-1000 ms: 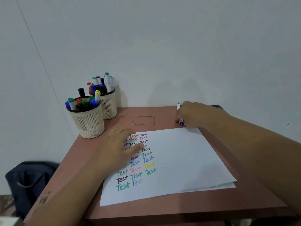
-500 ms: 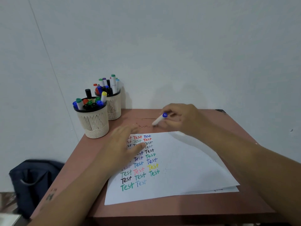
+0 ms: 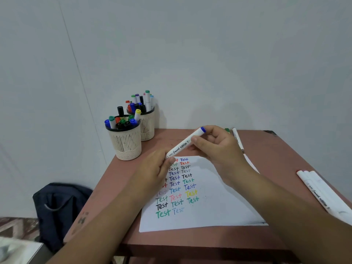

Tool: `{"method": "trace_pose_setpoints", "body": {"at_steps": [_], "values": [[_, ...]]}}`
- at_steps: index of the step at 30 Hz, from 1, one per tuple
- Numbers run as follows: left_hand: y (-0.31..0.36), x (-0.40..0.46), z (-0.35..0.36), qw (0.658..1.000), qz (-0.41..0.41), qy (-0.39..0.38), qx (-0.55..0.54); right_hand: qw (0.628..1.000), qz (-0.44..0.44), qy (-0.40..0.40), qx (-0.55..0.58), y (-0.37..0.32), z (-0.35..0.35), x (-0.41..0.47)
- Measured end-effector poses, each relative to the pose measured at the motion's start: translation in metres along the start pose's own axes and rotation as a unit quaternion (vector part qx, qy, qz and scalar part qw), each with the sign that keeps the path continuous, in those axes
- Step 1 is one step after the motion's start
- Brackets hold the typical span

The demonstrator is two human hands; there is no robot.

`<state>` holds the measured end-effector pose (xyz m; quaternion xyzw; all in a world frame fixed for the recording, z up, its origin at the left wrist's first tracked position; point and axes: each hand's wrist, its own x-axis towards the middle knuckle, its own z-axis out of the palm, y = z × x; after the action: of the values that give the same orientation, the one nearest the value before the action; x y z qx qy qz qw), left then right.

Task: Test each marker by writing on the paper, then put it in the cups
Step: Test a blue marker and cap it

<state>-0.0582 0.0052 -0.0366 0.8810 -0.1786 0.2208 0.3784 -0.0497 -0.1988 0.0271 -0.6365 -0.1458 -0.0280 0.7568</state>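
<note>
Between both hands, white blue-capped marker (image 3: pixel 185 143) was held: right hand (image 3: pixel 215 143) gripped the barrel, left hand (image 3: pixel 155 168) pinched the far end, likely to uncap. Below the grip, white paper sheet (image 3: pixel 213 202) waited.

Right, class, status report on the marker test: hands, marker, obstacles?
Both hands, left and right, grip blue-capped marker above paper. Cap on. Cups unobstructed.

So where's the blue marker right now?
The blue marker is held up over the top of the paper, in the middle of the head view, between the right hand and left hand, right of the cups.
</note>
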Motion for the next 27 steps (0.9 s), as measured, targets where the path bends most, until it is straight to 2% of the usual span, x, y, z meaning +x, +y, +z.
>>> {"method": "trace_pose_setpoints", "body": {"at_steps": [6,11,16,22,27], "values": [[-0.002,-0.001,-0.001,1.000,0.015,-0.004,-0.022,0.997,0.062,-0.031,-0.026,0.009,0.014,-0.003],[0.002,-0.005,-0.005,0.999,-0.009,0.019,-0.050,0.998,0.056,0.020,-0.009,0.009,0.023,-0.005],[-0.004,-0.002,0.000,0.998,-0.049,-0.018,0.036,0.995,0.072,0.067,-0.002,0.017,0.003,-0.011],[-0.016,0.007,0.011,0.989,-0.076,-0.047,0.121,0.988,0.121,0.011,-0.100,0.023,-0.016,-0.050],[-0.022,0.009,0.017,0.982,-0.081,-0.071,0.156,0.979,0.082,-0.018,-0.188,0.025,-0.014,-0.073]]}}
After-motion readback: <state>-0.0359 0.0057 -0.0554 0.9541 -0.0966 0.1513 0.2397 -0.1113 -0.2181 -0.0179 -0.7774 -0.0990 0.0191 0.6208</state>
